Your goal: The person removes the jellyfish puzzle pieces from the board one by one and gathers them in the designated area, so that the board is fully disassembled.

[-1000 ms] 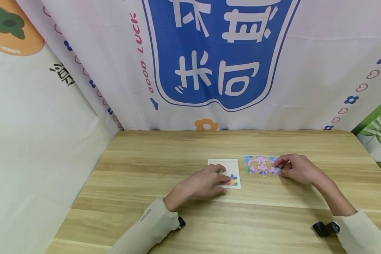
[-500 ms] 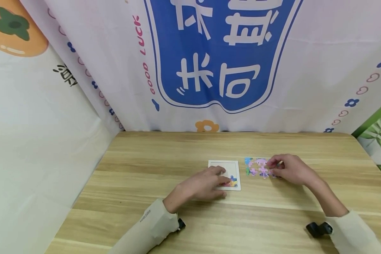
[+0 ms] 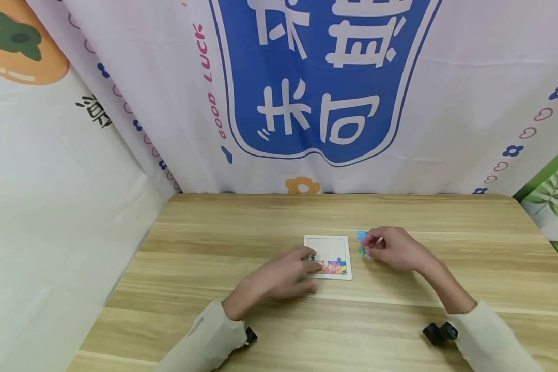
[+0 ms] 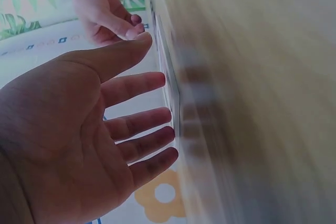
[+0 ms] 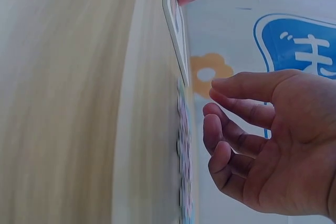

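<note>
wooden table (image 3: 214, 222) — right hand (image 3: 395, 250) partly hides the puzzle pieces (image 3: 361, 236)

Head view: right hand (image 3: 395, 249) hides most puzzle pieces (image 3: 360, 236) from me; left hand (image 3: 281, 271) covers part of the white frame (image 3: 349, 259). Blue emblem (image 3: 318, 64) cropped at top. Left-wrist view: tabletop (image 4: 262, 98) blurred.

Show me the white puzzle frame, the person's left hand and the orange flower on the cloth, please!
White puzzle frame (image 3: 329, 249): head view, on its bare inside.
Left hand (image 4: 79, 129): left wrist view, on the palm.
Orange flower (image 3: 303, 188): head view, on its white middle.
</note>
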The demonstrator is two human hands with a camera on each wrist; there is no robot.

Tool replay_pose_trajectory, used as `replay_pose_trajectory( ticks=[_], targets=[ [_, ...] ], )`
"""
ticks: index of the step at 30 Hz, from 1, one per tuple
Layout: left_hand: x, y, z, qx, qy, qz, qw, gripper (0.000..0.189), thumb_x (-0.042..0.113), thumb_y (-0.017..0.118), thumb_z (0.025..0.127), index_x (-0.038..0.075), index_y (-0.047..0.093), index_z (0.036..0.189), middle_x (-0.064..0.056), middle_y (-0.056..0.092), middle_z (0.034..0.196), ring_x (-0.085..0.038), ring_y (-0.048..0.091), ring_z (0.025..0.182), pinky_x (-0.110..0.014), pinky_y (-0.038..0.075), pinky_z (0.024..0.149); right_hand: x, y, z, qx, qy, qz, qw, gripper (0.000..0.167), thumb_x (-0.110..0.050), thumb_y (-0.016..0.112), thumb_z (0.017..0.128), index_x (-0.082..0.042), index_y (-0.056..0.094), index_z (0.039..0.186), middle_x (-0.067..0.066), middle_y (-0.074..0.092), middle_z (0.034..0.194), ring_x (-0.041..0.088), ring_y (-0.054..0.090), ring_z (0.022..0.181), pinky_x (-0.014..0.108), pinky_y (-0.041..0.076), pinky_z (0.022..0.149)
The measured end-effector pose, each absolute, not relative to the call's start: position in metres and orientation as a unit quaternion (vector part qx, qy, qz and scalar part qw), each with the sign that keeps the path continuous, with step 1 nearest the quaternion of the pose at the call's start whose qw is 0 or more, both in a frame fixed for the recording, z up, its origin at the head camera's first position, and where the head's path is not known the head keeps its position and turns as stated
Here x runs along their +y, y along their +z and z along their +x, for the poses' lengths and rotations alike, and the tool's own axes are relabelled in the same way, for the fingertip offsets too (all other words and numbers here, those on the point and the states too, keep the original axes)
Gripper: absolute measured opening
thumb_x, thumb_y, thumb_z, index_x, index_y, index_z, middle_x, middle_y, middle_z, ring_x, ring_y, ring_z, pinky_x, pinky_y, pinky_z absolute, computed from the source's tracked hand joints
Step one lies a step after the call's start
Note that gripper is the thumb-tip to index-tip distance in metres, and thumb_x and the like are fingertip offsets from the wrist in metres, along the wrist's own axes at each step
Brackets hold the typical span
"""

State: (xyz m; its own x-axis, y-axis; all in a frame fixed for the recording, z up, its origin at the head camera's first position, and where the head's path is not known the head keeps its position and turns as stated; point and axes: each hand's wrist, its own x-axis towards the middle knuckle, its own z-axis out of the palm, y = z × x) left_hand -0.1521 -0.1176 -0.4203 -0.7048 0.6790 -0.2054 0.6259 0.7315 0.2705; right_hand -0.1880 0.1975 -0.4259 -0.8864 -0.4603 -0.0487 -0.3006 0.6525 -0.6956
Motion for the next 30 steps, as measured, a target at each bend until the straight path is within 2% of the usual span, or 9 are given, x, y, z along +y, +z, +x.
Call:
replay_pose_trajectory(
  ticks=[7, 15, 25, 30],
  targets=[
    [-0.131, -0.422, -0.145, 0.918, 0.099, 0.359, 0.14, 0.048, 0.041, 0.066, 0.108, 0.02, 0.064, 0.151, -0.01, 0.048, 0.166, -0.028, 0.044, 0.156, -0.046, 0.041, 0.127, 0.18, -0.425, -0.189, 0.899, -0.357, -0.229, 0.105, 0.013, -0.008, 0.074, 0.097, -0.008, 0.077, 0.109, 0.002, 0.078, 0.104, 0.012, 0.066, 0.088, 0.026, 0.054, 0.076],
    [-0.142, -0.423, -0.139, 0.92, 0.107, 0.35, 0.143, 0.05, 0.041, 0.067, 0.107, 0.021, 0.063, 0.152, -0.011, 0.047, 0.167, -0.028, 0.045, 0.155, -0.047, 0.042, 0.127, 0.159, -0.427, -0.191, 0.895, -0.359, -0.233, 0.123, 0.011, -0.01, 0.074, 0.097, -0.01, 0.078, 0.108, 0.0, 0.074, 0.097, 0.012, 0.061, 0.08, 0.027, 0.051, 0.074],
    [-0.146, -0.422, -0.133, 0.921, 0.109, 0.337, 0.164, 0.055, 0.045, 0.065, 0.107, 0.022, 0.057, 0.157, -0.008, 0.043, 0.17, -0.029, 0.041, 0.158, -0.049, 0.041, 0.127, 0.136, -0.428, -0.192, 0.887, -0.366, -0.239, 0.146, 0.013, -0.007, 0.073, 0.096, -0.009, 0.077, 0.109, 0.002, 0.074, 0.103, 0.013, 0.06, 0.082, 0.028, 0.052, 0.076],
    [-0.146, -0.421, -0.132, 0.92, 0.11, 0.341, 0.16, 0.055, 0.044, 0.066, 0.107, 0.021, 0.058, 0.156, -0.008, 0.043, 0.169, -0.029, 0.042, 0.157, -0.049, 0.041, 0.127, 0.123, -0.428, -0.192, 0.879, -0.376, -0.25, 0.153, 0.016, -0.003, 0.071, 0.093, -0.007, 0.077, 0.108, 0.003, 0.075, 0.101, 0.011, 0.061, 0.079, 0.027, 0.053, 0.073]
  ],
)
